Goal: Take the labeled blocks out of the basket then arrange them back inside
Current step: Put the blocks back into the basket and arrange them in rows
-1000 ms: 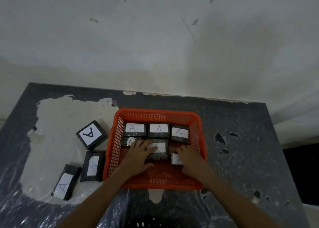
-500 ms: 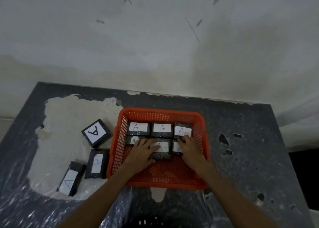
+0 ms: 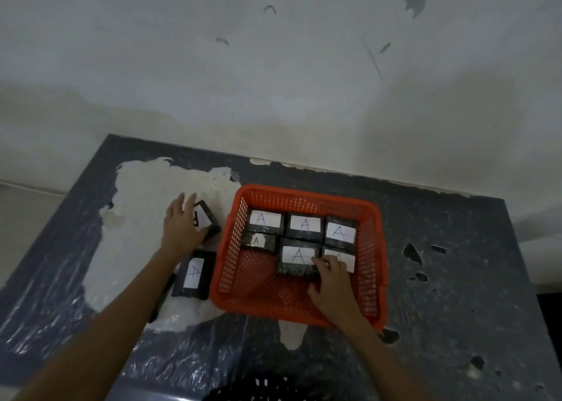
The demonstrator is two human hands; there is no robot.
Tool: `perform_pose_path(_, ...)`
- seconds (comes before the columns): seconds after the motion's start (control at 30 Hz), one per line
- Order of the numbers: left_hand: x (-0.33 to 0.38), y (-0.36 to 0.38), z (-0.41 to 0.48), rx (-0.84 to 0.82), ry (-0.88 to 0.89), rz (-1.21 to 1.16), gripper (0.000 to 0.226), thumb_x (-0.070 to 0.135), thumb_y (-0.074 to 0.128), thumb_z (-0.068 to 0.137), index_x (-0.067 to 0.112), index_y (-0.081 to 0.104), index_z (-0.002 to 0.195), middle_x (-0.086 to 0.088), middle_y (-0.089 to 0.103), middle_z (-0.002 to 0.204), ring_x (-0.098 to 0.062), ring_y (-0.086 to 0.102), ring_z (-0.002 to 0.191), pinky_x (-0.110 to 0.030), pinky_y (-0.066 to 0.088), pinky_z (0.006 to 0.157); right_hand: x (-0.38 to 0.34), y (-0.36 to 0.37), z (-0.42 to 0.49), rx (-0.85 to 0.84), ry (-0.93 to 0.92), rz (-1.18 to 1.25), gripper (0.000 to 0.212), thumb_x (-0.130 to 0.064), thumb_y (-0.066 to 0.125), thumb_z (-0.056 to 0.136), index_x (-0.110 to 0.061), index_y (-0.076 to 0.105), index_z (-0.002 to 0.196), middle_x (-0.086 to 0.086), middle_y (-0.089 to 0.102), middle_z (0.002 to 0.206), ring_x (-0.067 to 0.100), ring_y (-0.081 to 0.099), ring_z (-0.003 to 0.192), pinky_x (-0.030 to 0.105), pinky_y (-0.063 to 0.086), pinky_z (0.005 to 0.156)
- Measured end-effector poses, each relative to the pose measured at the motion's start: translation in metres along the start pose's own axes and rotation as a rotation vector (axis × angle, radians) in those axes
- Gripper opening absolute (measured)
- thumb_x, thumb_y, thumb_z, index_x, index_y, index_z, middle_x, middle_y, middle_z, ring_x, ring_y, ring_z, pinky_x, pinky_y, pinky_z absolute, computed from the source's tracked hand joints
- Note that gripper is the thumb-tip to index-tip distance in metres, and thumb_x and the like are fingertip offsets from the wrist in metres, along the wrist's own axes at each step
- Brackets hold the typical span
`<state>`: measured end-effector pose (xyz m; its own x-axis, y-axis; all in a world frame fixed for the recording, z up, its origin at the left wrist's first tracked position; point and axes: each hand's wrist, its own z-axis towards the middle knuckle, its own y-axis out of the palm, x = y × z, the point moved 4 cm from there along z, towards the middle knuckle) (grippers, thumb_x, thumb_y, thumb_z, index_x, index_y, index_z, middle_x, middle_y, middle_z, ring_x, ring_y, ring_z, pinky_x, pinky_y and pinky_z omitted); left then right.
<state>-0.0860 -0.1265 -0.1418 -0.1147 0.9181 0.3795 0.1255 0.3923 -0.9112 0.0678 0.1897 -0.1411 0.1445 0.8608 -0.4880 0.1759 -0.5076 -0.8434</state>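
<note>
The basket (image 3: pixel 304 200) is orange perforated plastic. The dark blocks (image 3: pixel 301 265) carry white paper labels. Glossy crinkled plastic film covers the worn bench (image 3: pixel 456 279).

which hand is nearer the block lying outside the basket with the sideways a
Left. The left hand rests on that block, left of the basket; the right hand is inside the basket.

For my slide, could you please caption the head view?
Left hand reaches a table block; right hand rests in the basket.

Basket (image 3: pixel 377 267) front-left floor bare (blocks (image 3: pixel 305 224) crowd the back), right hand (image 3: pixel 333 282) front-right
</note>
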Motion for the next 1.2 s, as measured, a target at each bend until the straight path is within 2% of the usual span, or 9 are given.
perform_pose_path(0.1,-0.019,0.006,0.022,-0.274,-0.111,0.016,0.101,0.041,0.076,0.071,0.015,0.014,0.147,-0.020,0.030,0.148,-0.038,0.029,0.134,-0.054,0.029,0.111,0.002,0.001,-0.003,0.009,0.001,0.007,0.054,-0.016,0.057,0.084,-0.013,0.043,0.136,0.007,0.042,0.133,0.021,0.035,0.123,0.036,0.035,0.107)
perform_pose_path(0.17,-0.021,0.008,0.025,-0.347,-0.033,0.128,0.107,0.044,0.078,0.067,0.015,0.012,0.147,-0.018,0.035,0.145,-0.037,0.035,0.129,-0.051,0.036,0.107,0.003,0.001,-0.003,0.014,0.015,0.027,0.054,-0.016,0.058,0.083,-0.013,0.044,0.135,0.007,0.043,0.132,0.020,0.036,0.122,0.035,0.035,0.107)
perform_pose_path(0.3,-0.018,0.007,0.020,-0.201,0.011,0.250,0.109,0.049,0.078,0.062,0.017,0.016,0.145,-0.018,0.043,0.136,-0.036,0.044,0.119,-0.050,0.043,0.098,-0.001,0.000,-0.002,0.002,0.010,0.034,0.053,-0.016,0.057,0.084,-0.014,0.043,0.135,0.005,0.041,0.133,0.018,0.035,0.123,0.034,0.034,0.108)
perform_pose_path(0.53,0.012,-0.027,-0.017,0.132,-0.198,-0.455,0.089,0.040,0.071,0.072,0.031,0.016,0.142,-0.021,0.041,0.131,-0.035,0.054,0.105,-0.048,0.047,0.087,-0.059,-0.018,0.009,0.079,-0.188,0.234,0.053,-0.013,0.059,0.086,-0.016,0.043,0.136,0.000,0.041,0.134,0.009,0.037,0.124,0.033,0.038,0.110)
perform_pose_path(0.7,0.059,-0.037,-0.060,0.083,-0.220,-0.907,0.058,0.042,0.072,0.072,0.030,0.036,0.116,-0.011,0.053,0.124,-0.017,0.060,0.096,-0.042,0.056,0.081,-0.132,-0.018,0.020,0.078,-0.385,0.281,0.077,-0.038,0.064,0.080,-0.028,0.022,0.144,-0.005,0.020,0.146,0.004,0.027,0.129,0.024,0.036,0.104)
perform_pose_path(0.83,0.082,-0.032,-0.091,-0.009,-0.300,-0.927,0.060,0.046,0.073,0.071,0.027,0.035,0.113,-0.009,0.055,0.117,-0.021,0.062,0.095,-0.040,0.056,0.080,-0.153,-0.007,0.027,0.143,-0.275,0.575,0.062,-0.034,0.058,0.090,-0.027,0.028,0.143,-0.003,0.021,0.146,0.011,0.034,0.132,0.025,0.036,0.106)
perform_pose_path(0.97,0.082,-0.026,-0.108,-0.100,-0.322,-0.829,0.051,0.049,0.068,0.076,0.027,0.040,0.113,-0.005,0.061,0.108,-0.023,0.064,0.091,-0.042,0.056,0.081,-0.132,-0.008,0.042,0.134,-0.059,0.690,0.038,-0.023,0.054,0.095,-0.024,0.046,0.132,0.003,0.043,0.133,0.010,0.045,0.119,0.005,0.037,0.089)
perform_pose_path(1.1,0.058,-0.023,-0.112,-0.123,-0.198,-0.669,0.051,0.040,0.063,0.083,0.015,0.047,0.125,-0.008,0.059,0.109,-0.023,0.062,0.094,-0.033,0.053,0.075,-0.099,-0.009,0.047,-0.066,0.031,0.633,0.033,-0.020,0.054,0.094,-0.028,0.049,0.126,0.005,0.047,0.130,0.017,0.051,0.113,0.033,0.050,0.093)
perform_pose_path(1.2,0.038,-0.021,-0.115,-0.012,-0.091,-0.479,0.047,0.030,0.065,0.084,0.013,0.048,0.125,-0.010,0.052,0.117,-0.020,0.056,0.098,-0.031,0.050,0.081,-0.084,-0.006,0.046,-0.206,0.035,0.523,0.032,-0.023,0.052,0.096,-0.030,0.049,0.127,0.006,0.044,0.134,0.017,0.047,0.117,0.035,0.044,0.099)
